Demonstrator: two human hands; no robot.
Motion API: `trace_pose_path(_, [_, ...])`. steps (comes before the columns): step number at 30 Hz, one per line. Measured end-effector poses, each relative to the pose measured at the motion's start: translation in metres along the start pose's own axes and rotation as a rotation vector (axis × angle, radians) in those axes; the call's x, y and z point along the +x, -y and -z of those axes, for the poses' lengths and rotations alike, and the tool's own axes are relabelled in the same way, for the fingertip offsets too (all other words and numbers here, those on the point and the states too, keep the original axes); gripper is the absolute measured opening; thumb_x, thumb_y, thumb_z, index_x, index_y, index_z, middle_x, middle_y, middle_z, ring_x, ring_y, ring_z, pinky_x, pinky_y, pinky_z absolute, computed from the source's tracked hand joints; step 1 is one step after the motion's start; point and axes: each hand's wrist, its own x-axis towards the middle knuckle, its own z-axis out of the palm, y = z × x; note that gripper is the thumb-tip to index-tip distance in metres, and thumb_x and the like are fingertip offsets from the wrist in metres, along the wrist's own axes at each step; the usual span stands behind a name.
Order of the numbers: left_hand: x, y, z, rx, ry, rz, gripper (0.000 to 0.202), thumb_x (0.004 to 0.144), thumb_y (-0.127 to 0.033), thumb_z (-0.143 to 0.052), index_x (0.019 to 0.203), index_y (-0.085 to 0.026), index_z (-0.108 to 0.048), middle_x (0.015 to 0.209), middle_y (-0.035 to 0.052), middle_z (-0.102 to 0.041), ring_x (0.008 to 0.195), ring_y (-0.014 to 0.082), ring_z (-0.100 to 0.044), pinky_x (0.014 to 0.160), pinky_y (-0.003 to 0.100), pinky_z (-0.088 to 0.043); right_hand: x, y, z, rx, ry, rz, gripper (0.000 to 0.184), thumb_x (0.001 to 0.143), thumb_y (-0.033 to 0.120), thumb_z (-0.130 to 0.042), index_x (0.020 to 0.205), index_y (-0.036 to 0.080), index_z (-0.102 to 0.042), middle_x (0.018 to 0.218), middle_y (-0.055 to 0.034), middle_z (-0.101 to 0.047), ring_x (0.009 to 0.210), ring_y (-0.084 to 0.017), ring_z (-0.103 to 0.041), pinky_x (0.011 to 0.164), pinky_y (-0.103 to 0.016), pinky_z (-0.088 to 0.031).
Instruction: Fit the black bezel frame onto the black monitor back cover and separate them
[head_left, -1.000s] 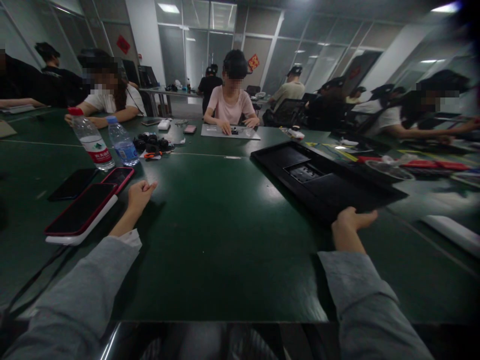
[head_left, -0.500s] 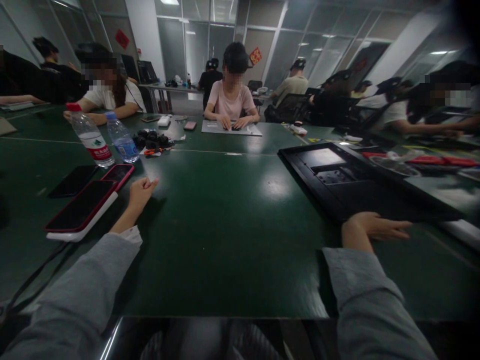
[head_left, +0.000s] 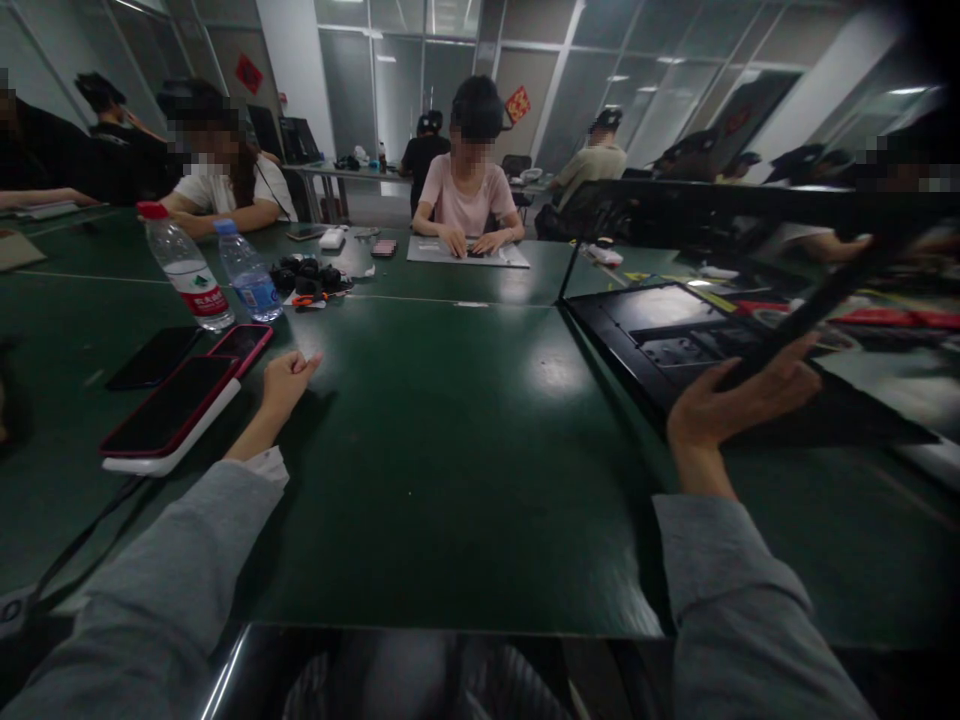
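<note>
Two capped: red-top bottle (head_left: 187,275), blue-top bottle (head_left: 249,280) | right hand (head_left: 739,405) grips upraised black panel (head_left: 750,205) | left hand (head_left: 285,380) fisted, empty

A red-capped bottle (head_left: 186,268) and a blue-capped bottle (head_left: 247,283) are stood together on the green table (head_left: 450,430), with three phones (head_left: 171,405) laid just before them. Across it, a person in a pink shirt (head_left: 469,200) is seated at a grey mat (head_left: 465,253).
</note>
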Motion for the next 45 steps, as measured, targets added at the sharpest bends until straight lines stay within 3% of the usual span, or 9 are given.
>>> trace_pose_path(3, [0.001, 0.0, 0.0, 0.01, -0.009, -0.001, 0.047, 0.085, -0.044, -0.069, 0.062, -0.026, -0.033, 0.057, -0.0047, -0.036, 0.059, 0.0149, -0.038, 0.059, 0.029, -0.034, -0.001, 0.025, -0.012, -0.029, -0.064, 0.173, 0.073, 0.105, 0.043, -0.034, 0.162, -0.002, -0.041, 0.149, -0.0316, -0.054, 0.145, -0.039, -0.047, 0.127, -0.061, -0.027])
trace_pose_path(6, [0.003, 0.0, -0.002, -0.017, -0.036, -0.016, 0.038, 0.085, -0.046, -0.071, 0.068, -0.025, -0.044, 0.064, -0.0034, -0.048, 0.064, 0.015, -0.047, 0.065, 0.028, -0.041, -0.008, 0.043, -0.015, 0.04, -0.094, 0.25, 0.073, 0.107, 0.043, -0.033, 0.161, -0.006, -0.039, 0.144, -0.033, -0.058, 0.139, -0.037, -0.054, 0.125, -0.057, -0.033])
trace_pose_path(11, [0.003, -0.008, -0.012, -0.248, -0.076, -0.069, 0.048, 0.079, -0.045, -0.081, 0.115, -0.021, -0.06, 0.114, 0.009, -0.069, 0.092, 0.0188, -0.066, 0.082, 0.031, -0.052, -0.02, 0.06, -0.027, 0.333, 0.023, 0.092, 0.077, 0.107, 0.045, -0.031, 0.172, 0.005, -0.018, 0.107, -0.0147, -0.072, 0.093, -0.023, -0.072, 0.101, -0.044, -0.055])
trace_pose_path(15, [-0.002, -0.013, -0.02, -0.361, -0.095, -0.094, 0.073, 0.076, -0.043, -0.087, 0.138, -0.023, -0.053, 0.14, 0.0153, -0.062, 0.111, 0.0234, -0.069, 0.092, 0.037, -0.055, -0.031, 0.059, -0.048, 0.383, 0.185, 0.042, 0.076, 0.105, 0.048, -0.038, 0.17, 0.011, -0.028, 0.089, -0.0061, -0.072, 0.07, -0.02, -0.067, 0.085, -0.043, -0.059])
trace_pose_path(22, [-0.012, -0.024, -0.019, -0.395, 0.093, -0.028, 0.045, 0.089, -0.052, -0.068, 0.117, -0.017, -0.063, 0.085, 0.0033, -0.073, 0.06, 0.0139, -0.061, 0.064, 0.029, -0.05, -0.041, 0.046, -0.069, 0.363, 0.408, -0.033, 0.083, 0.093, 0.054, -0.057, 0.164, 0.013, -0.04, 0.095, -0.0109, -0.073, 0.083, -0.029, -0.072, 0.091, -0.052, -0.058])
trace_pose_path(28, [-0.013, -0.024, -0.018, -0.297, 0.036, 0.117, 0.038, 0.076, -0.041, -0.075, 0.102, -0.013, -0.074, 0.073, 0.0034, -0.072, 0.062, 0.0154, -0.06, 0.058, 0.026, -0.042, -0.051, 0.029, -0.088, 0.471, 0.84, -0.208, 0.089, 0.075, 0.051, -0.071, 0.15, 0.009, -0.047, 0.088, -0.0083, -0.07, 0.085, -0.031, -0.071, 0.093, -0.053, -0.058])
trace_pose_path(34, [-0.007, -0.011, -0.016, -0.206, 0.007, 0.145, 0.044, 0.074, -0.039, -0.074, 0.108, -0.014, -0.079, 0.086, 0.0082, -0.08, 0.073, 0.0206, -0.07, 0.064, 0.028, -0.05, -0.049, 0.024, -0.091, 0.714, 0.88, -0.115, 0.071, 0.076, 0.043, -0.068, 0.142, 0.021, -0.055, 0.126, -0.0163, -0.072, 0.119, -0.032, -0.07, 0.107, -0.054, -0.055])
trace_pose_path(38, [-0.005, -0.008, -0.013, -0.095, 0.055, 0.075, 0.041, 0.078, -0.036, -0.069, 0.11, -0.014, -0.082, 0.104, 0.012, -0.083, 0.093, 0.0262, -0.077, 0.08, 0.032, -0.055, -0.052, 0.02, -0.093, 0.592, 0.791, -0.04, 0.064, 0.084, 0.042, -0.062, 0.145, 0.02, -0.058, 0.142, -0.0173, -0.068, 0.135, -0.034, -0.064, 0.118, -0.058, -0.047])
trace_pose_path(45, [-0.012, -0.013, -0.013, 0.339, 0.097, -0.078, 0.049, 0.091, -0.045, -0.058, 0.125, -0.018, -0.081, 0.116, 0.0136, -0.081, 0.104, 0.0325, -0.074, 0.092, 0.04, -0.054, -0.052, 0.014, -0.097, 0.403, 0.755, -0.012, 0.059, 0.087, 0.036, -0.06, 0.142, 0.016, -0.066, 0.139, -0.0169, -0.072, 0.132, -0.035, -0.067, 0.121, -0.057, -0.047])
